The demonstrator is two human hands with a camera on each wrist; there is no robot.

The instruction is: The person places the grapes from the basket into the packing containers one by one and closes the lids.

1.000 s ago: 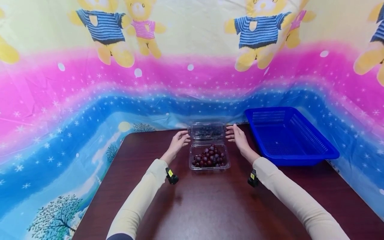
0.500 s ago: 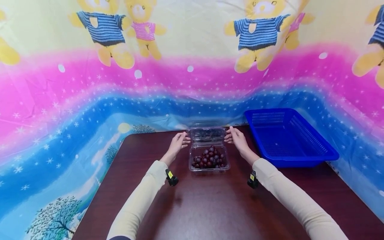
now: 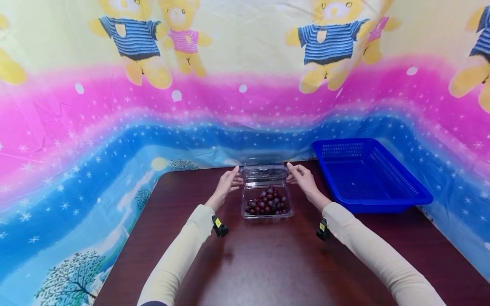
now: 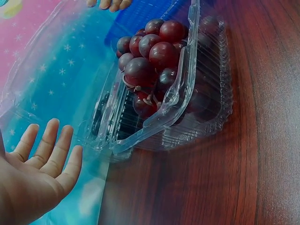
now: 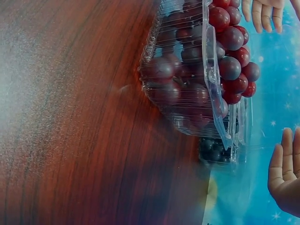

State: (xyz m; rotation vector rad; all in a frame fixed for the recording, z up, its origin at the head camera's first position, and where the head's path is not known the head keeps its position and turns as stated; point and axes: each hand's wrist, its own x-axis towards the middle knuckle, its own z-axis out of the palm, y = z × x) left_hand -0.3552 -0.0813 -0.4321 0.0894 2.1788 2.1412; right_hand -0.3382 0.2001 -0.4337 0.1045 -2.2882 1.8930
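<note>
A clear plastic clamshell box [image 3: 267, 216] holds dark red grapes [image 3: 269, 202] and stands on the table with its hinged lid [image 3: 265, 172] raised at the back. My left hand [image 3: 227, 184] is at the lid's left side, its fingers nearly straight in the left wrist view. On the lid's other side is my right hand [image 3: 304, 180], thumb up by the lid's upper corner. Its fingers [image 5: 276, 164] also look extended in the right wrist view. Up close, several grapes [image 4: 140, 70] bulge above the box's rim.
A blue plastic basket [image 3: 367, 178] with slotted walls sits at the back right of the brown table [image 3: 260, 263]. Behind the table hangs a curtain [image 3: 245, 110] printed with bears. A small black camera [image 3: 220, 227] is on the left wrist, another [image 3: 323, 230] on the right.
The lid has tilted forward, its near edge lower in the head view. My right hand has moved slightly left to the lid, and both thumbs have shifted to its upper corners. Box and basket stay put.
</note>
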